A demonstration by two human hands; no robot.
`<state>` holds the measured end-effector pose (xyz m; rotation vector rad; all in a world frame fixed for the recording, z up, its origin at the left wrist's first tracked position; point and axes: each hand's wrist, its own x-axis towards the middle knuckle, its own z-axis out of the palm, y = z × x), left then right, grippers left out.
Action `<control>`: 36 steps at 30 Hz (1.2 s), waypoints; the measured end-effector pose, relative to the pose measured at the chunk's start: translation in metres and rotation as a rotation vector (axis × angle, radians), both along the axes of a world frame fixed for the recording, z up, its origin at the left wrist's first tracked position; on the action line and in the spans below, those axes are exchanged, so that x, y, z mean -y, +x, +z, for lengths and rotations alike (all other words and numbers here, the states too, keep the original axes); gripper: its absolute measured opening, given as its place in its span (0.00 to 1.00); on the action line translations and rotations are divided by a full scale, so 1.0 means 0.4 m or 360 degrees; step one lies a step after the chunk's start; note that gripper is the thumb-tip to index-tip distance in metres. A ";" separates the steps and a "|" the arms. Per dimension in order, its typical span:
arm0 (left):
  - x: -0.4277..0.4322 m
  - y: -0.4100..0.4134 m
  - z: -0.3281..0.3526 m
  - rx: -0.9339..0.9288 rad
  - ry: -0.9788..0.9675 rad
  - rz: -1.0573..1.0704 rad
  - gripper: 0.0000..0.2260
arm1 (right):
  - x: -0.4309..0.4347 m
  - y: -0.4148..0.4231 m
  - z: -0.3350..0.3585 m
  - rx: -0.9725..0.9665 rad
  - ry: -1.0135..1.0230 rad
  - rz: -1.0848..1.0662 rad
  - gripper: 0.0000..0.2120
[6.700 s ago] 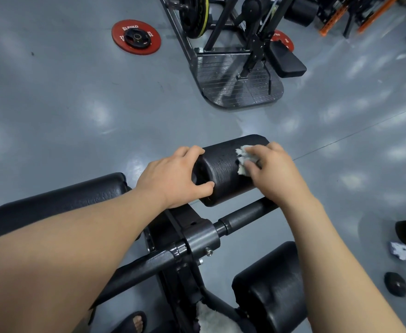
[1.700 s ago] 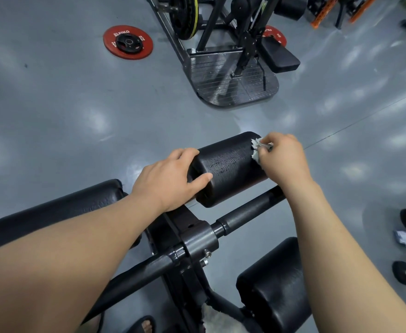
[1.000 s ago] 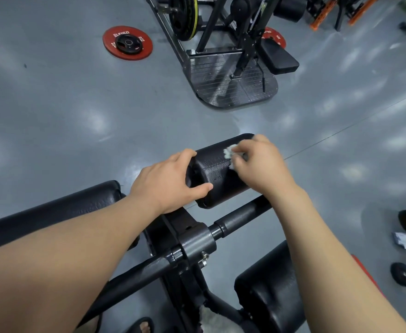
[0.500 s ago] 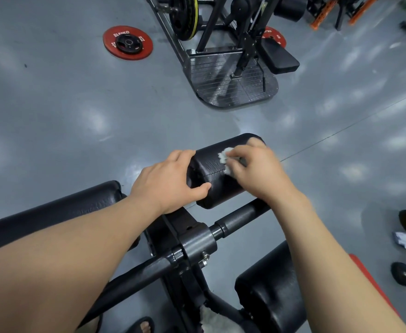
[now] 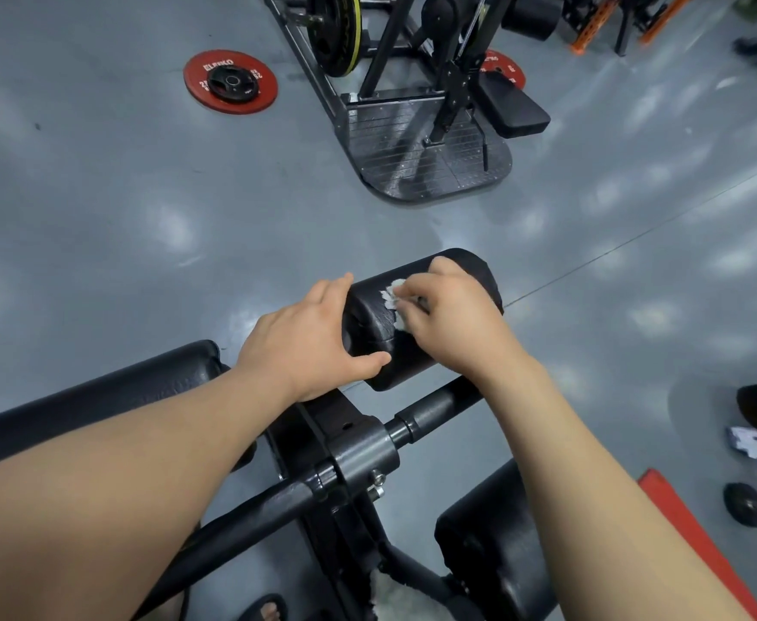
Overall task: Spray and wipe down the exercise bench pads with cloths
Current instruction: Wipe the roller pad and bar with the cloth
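Note:
A black cylindrical roller pad (image 5: 479, 273) sits at the far end of the bench frame. My left hand (image 5: 309, 338) grips its near left end, thumb underneath. My right hand (image 5: 453, 324) presses a small crumpled white cloth (image 5: 392, 298) against the top of the pad; most of the cloth is hidden under the fingers. A long black pad (image 5: 90, 396) lies at the left and another roller pad (image 5: 488, 544) at the lower right. A second white cloth (image 5: 394, 598) lies low in the frame by the bottom edge.
The black steel frame and crossbar (image 5: 359, 454) run under my arms. On the grey floor are a red weight plate (image 5: 231, 82), a machine with a footplate (image 5: 426, 154), a dumbbell (image 5: 748, 504), a scrap of paper (image 5: 746, 441) and a red mat edge (image 5: 699, 540).
My right hand has slid the cloth from the pad's far right end leftward along the top, close to my left hand. The left hand has kept its grip on the pad.

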<state>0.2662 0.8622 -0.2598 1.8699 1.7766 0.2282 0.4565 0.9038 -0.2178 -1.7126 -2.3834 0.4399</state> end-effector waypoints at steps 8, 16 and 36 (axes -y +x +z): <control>-0.001 -0.003 -0.004 0.0065 0.0023 -0.0033 0.40 | -0.063 0.075 0.000 0.0184 0.0143 -0.0444 0.08; 0.002 -0.002 0.004 0.0070 0.0073 -0.0003 0.32 | -0.013 0.014 -0.003 0.0101 0.0155 0.0019 0.07; 0.003 -0.006 -0.004 0.0087 0.0076 -0.0025 0.39 | -0.080 0.013 -0.004 0.0474 0.0132 -0.0428 0.08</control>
